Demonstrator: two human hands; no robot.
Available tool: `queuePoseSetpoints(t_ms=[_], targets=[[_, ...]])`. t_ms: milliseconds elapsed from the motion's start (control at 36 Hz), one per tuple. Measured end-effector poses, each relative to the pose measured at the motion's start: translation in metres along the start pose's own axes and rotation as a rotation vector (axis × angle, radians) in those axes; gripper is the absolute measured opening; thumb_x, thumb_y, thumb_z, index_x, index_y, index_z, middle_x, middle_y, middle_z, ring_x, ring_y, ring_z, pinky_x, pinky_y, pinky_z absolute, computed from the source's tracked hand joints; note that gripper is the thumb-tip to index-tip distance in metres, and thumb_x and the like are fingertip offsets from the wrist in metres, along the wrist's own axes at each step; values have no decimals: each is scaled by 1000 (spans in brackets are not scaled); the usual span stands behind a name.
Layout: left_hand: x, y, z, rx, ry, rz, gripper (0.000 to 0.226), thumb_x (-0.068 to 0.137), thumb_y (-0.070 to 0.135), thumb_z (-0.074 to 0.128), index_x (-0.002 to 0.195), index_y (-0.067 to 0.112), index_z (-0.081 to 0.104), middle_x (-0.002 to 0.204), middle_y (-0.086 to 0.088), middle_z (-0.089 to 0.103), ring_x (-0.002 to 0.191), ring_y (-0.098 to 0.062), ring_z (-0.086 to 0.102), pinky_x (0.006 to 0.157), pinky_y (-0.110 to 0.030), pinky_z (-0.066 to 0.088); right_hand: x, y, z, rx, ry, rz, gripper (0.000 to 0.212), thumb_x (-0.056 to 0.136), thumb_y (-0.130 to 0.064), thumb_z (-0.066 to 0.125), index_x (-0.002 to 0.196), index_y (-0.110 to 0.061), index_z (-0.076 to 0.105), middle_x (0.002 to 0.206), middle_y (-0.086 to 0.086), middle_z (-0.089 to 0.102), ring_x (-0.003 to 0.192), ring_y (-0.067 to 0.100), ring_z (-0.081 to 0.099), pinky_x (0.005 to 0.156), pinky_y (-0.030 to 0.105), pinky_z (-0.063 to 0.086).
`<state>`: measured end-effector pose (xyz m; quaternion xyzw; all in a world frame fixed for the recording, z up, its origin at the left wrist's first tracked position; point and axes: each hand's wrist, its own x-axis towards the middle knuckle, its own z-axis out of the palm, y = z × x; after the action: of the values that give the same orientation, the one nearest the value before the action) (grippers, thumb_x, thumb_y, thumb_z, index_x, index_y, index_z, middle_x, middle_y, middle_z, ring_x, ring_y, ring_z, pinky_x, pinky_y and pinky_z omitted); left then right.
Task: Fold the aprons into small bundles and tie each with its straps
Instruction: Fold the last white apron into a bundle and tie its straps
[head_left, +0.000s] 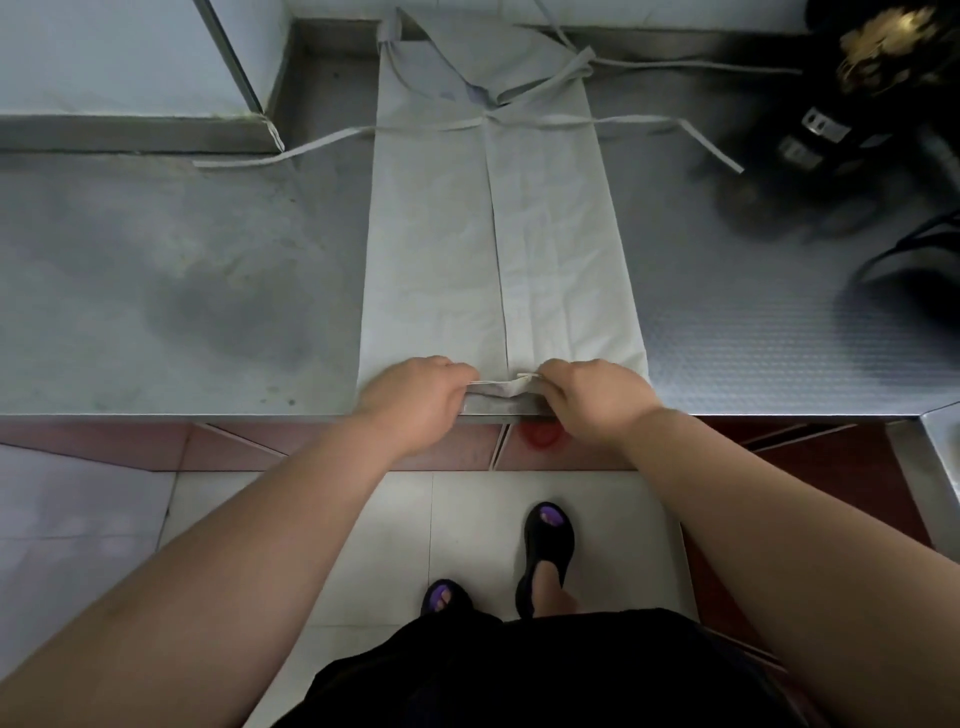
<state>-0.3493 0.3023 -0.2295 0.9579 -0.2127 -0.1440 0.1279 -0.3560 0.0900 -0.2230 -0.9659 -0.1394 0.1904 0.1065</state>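
Observation:
A pale grey apron (493, 234) lies on the steel table, folded lengthwise into a long narrow strip running away from me. Its two side flaps meet along a seam down the middle. The waist straps (291, 150) spread left and right across the table near the far end, and the neck strap loops at the top. My left hand (415, 400) and my right hand (592, 400) each grip the apron's near hem at the table's front edge, fingers curled round it. The hem is lifted slightly and turned over between them.
The steel table (182, 286) has a raised ledge and white wall at the back left. Dark blurred objects and black cables (857, 156) sit at the right. The table's front edge is right under my hands, with tiled floor and my feet below.

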Motion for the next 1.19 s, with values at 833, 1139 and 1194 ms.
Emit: queuePoseSetpoints(t_ms=[833,1139,1194], targets=[[83,-9,-50,327,-314,-327,25,97,40,43,113,24,54,116,-1,57,105,-24,53,79,-31,36,85,12,-65,-290,-357,60,31,97,-36,39,122,-27,55,111,0,60,97,22,57,70,28,37],[71,26,-32,636,-103,-4,41,83,6,50,122,18,44,122,-5,41,117,-26,35,91,-34,29,54,46,-57,293,-41,430,42,88,-26,55,129,-21,44,115,5,57,97,24,54,76,30,46],[66,26,-22,484,-123,-28,41,85,3,46,125,15,43,121,-6,44,114,-26,41,84,-32,34,46,52,-48,476,68,493,51,85,-27,63,131,-19,42,113,6,56,96,25,56,72,30,48]])
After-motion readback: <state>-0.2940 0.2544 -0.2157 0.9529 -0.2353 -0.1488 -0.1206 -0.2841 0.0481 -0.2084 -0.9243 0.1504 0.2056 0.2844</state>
